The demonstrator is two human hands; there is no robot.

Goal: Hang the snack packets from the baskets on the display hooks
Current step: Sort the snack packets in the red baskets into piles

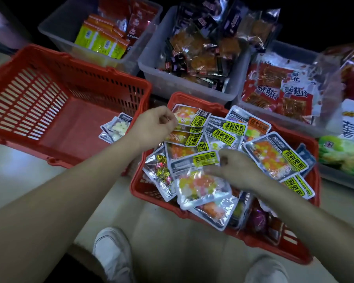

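The top snack packet [194, 180] in the full red basket [136, 188] is gripped by the right hand [236, 166]; a second packet [185, 115] is apparently pinched (view blurred) by the left hand [154, 124].

baskets [223, 231]: red
packets [274, 158]: silver, yellow labels, orange and yellow sweets
bins [149, 64]: clear grey
shoes [110, 254]: white

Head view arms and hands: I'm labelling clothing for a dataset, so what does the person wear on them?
Nothing shows on them. The left hand and right hand are ungloved, with no ring visible. The left forearm and right forearm are bare to the frame edge: no sleeve, watch or bracelet in view.
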